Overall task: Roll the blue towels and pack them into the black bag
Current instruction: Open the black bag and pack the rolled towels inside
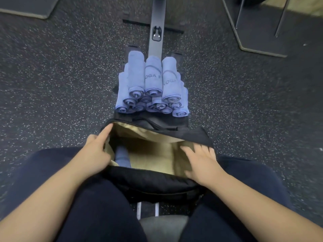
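Observation:
A black bag [152, 180] with a tan lining lies open between my knees. One rolled blue towel [122, 157] stands inside it at the left end. Beyond the bag, a pile of several rolled blue towels [152, 88] is stacked on a narrow bench. My left hand [97, 151] rests on the bag's left rim, its index finger stretched along the opening's edge. My right hand [202, 161] is inside the right end of the bag, fingers spread and blurred, holding nothing.
The dark rail [157, 23] of a piece of gym equipment runs away from the towel pile. Speckled rubber flooring [61, 75] lies on both sides. A mat corner [35, 9] shows at top left, and a frame base [262, 41] at top right.

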Motion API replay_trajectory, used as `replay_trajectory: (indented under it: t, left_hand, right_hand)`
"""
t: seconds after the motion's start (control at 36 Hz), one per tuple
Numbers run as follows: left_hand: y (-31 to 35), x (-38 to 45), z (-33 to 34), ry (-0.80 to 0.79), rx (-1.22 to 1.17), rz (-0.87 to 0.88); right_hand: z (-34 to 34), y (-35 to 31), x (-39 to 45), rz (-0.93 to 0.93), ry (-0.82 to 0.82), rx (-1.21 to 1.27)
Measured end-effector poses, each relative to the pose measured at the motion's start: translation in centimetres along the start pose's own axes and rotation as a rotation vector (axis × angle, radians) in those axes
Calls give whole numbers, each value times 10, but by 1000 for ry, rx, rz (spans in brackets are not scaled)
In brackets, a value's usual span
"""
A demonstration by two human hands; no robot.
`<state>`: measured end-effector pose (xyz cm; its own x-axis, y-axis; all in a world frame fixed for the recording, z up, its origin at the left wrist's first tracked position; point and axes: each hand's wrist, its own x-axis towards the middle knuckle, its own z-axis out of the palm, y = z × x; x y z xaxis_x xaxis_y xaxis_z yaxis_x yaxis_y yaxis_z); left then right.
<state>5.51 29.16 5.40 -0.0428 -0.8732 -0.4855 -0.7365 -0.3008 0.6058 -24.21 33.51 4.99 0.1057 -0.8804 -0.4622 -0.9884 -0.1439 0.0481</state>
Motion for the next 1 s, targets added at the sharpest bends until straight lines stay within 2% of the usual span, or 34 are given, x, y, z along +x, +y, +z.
replay_trajectory:
  t: [0.14, 0.36, 0.53, 0.64, 0.81, 1.0]
  left_hand:
    - [5, -1, 4, 16, -8, 57]
    - [10, 6, 8, 27, -26, 77]
    - [2, 23, 9, -14, -60, 94]
    - [21, 16, 14, 19, -35, 124]
    - [42, -5, 31, -70, 57, 191]
    - [28, -2, 33, -155, 82, 132]
  right_hand:
    - [-17, 12, -9, -89, 33, 20]
    - [-33, 36, -13, -338, 97, -80]
    - [-34, 52, -8, -405, 147, -69]
    - [-35, 65, -5, -400, 134, -4]
    - [-39, 93, -4, -292, 61, 38]
    - [-27, 79, 6, -250, -3, 32]
